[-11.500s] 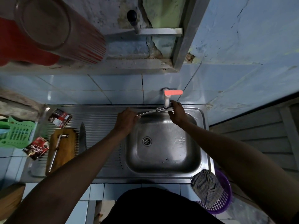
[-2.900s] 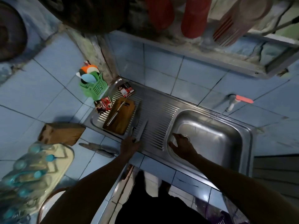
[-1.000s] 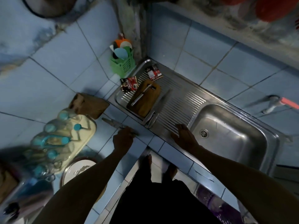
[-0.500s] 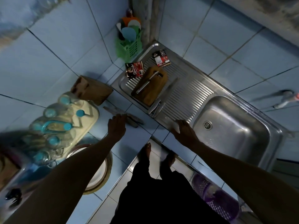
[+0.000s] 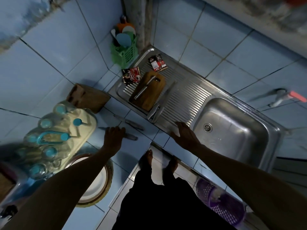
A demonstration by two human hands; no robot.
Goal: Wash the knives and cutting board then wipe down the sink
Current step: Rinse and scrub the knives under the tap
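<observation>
hands reaching over a blue-tiled surface beside a steel sink [image 5: 274, 140]
left hand [image 5: 113, 136] is closing its fingers on a knife [image 5: 131, 137]; right hand [image 5: 184, 136] is lying flat, fingers open, on the drainboard edge; farther off, knives [image 5: 164, 100] are lying beside the cutting board [image 5: 147, 90].

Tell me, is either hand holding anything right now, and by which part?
No firm hold shows. The left hand lies over a knife on the tiled counter; the right hand rests flat on the sink's front edge.

Tiles [image 5: 49, 67] pale blue; sink [image 5: 272, 141] silver, drainboard [image 5: 187, 100] ribbed; board [image 5: 154, 95] brown wood; caddy [image 5: 127, 53] green; basket [image 5: 222, 206] purple; tap handle [image 5: 298, 96] red
</observation>
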